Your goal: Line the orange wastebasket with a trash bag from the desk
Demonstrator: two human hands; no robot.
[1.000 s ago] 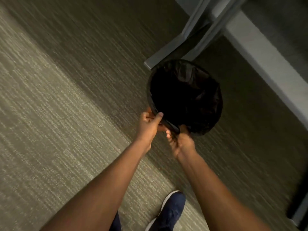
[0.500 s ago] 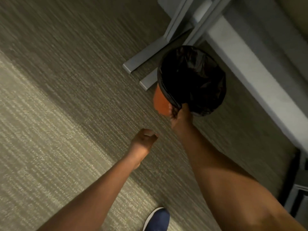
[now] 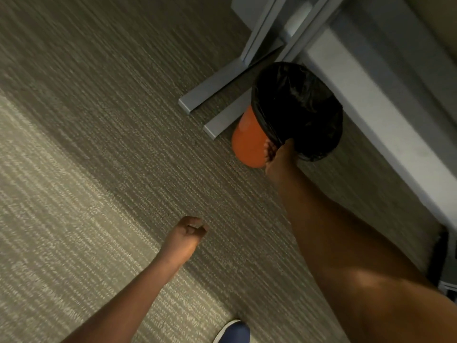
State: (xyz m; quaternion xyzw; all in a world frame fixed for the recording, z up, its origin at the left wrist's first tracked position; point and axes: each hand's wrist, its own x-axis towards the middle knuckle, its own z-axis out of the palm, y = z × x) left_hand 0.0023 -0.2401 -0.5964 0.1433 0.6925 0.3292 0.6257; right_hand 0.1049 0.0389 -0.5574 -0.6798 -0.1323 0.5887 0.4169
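Wastebasket (image 3: 249,141) placement is what the coming move turns on: the orange wastebasket hangs from the right hand (image 3: 279,157), which grips its near rim, and it lies up and away from that hand, toward the grey desk legs (image 3: 212,89) and the pale desk edge (image 3: 366,102). Its long axis is tilted, mouth turned toward the camera and to the right, base swung down and left, so the orange wall shows only on the left side. Whether the base touches the carpet (image 3: 99,144) cannot be told; it looks lifted or just grazing. The black trash bag (image 3: 296,107) already lines the inside and folds over the rim all round. The right fingers (image 3: 268,151) are curled closed over the rim, pinching bag and wall together. The left hand (image 3: 186,235) is well apart from the bin, low over the carpet, its fingers loosely curled with thumb against forefinger and holding nothing. The right hand is plainly the nearer one and the only one in contact. Lining appears done, so the step in hand is probably setting the bin upright beside the desk legs, which calls for rotating the base down before releasing the rim. A navy shoe (image 3: 235,332) shows at the bottom edge. No brand, label or readable writing appears on bin, bag or desk.
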